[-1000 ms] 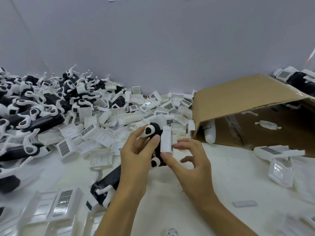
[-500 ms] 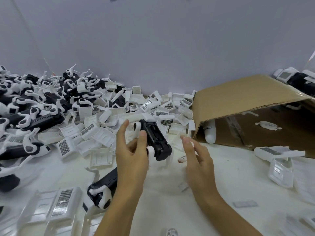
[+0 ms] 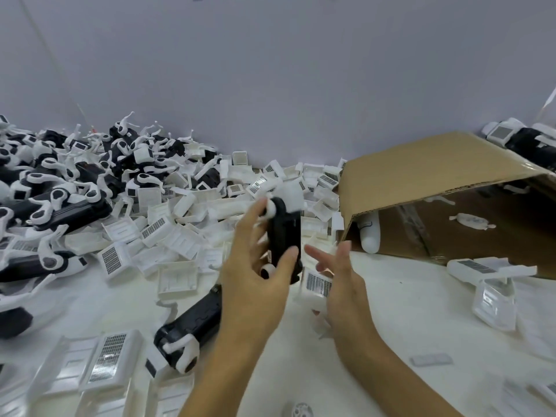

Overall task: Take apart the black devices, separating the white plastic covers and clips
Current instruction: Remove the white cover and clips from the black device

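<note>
Heaps of black devices (image 3: pixel 60 203) with white clips lie well off to the left of the left hand's grip, and between that heap and the grip spreads a drift of loose white plastic covers (image 3: pixel 168 236) on the bench (image 3: pixel 406 311). Nearer, just below and left of the grip, a single black device (image 3: pixel 192 329) rests on its side with a white clip at its near end. The left hand (image 3: pixel 255 284) grips the black device in work (image 3: pixel 284 239) upright, thumb curled round its near face and fingers behind it; a white clip shows at its top end, blurred, and another small white piece at its lower end. Just right of it the right hand (image 3: pixel 346 281) hangs with fingers straight and spread, holding nothing, and a white cover with a barcode label (image 3: pixel 319 285) sits between the two hands, partly hidden. Well to the right lies an open cardboard box (image 3: pixel 436 188) on its side. The step in hand looks like stripping the remaining clips: it would go best with the left hand holding the body firmly by its middle, clear of the clips, while the right pinches the top clip close to its root and pries it off squarely, not twisting, then drops it apart from the covers.
</note>
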`<state>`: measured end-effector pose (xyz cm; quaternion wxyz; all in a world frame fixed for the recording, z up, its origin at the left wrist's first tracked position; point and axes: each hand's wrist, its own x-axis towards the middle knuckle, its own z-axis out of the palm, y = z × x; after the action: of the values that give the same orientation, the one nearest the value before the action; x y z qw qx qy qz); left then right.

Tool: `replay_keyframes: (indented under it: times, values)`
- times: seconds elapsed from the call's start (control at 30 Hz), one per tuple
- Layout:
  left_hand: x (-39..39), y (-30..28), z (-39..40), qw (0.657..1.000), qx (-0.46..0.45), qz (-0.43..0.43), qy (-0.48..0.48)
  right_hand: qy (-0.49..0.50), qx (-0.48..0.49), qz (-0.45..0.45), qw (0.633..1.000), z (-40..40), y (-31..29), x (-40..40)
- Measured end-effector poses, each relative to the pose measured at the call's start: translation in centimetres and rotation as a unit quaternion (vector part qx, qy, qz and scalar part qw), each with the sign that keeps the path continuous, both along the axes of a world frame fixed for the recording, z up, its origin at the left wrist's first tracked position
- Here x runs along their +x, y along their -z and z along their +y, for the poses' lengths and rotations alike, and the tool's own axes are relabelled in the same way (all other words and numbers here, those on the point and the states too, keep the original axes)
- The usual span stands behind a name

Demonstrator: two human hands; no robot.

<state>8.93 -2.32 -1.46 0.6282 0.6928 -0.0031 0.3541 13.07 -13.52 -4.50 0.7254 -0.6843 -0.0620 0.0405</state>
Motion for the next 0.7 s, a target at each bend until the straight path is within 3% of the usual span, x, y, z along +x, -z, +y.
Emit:
replay_keyframes:
  times: [0.2,0.33,0.53,0.7]
  values:
    - [0.9,1.7,-0.7,0.999,-0.032,0.035,0.000,-0.042,-0.017,-0.031,0.998,-0.4,0.5,0.2]
    - [1.3,1.7,0.7,0.993,-0.115,0.010,-0.032,-0.076,-0.070,-0.080,0.991,-0.2,1.0,-0.1]
    - [1.1,1.6,3.0,0.993,-0.019,0.021,-0.115,0.046,0.051,-0.094,0.993,-0.8,0.9,0.7]
    - [1.3,1.9,1.3,0.996,-0.082,0.018,0.010,0.055,0.040,-0.128,0.989,-0.2,0.7,0.4]
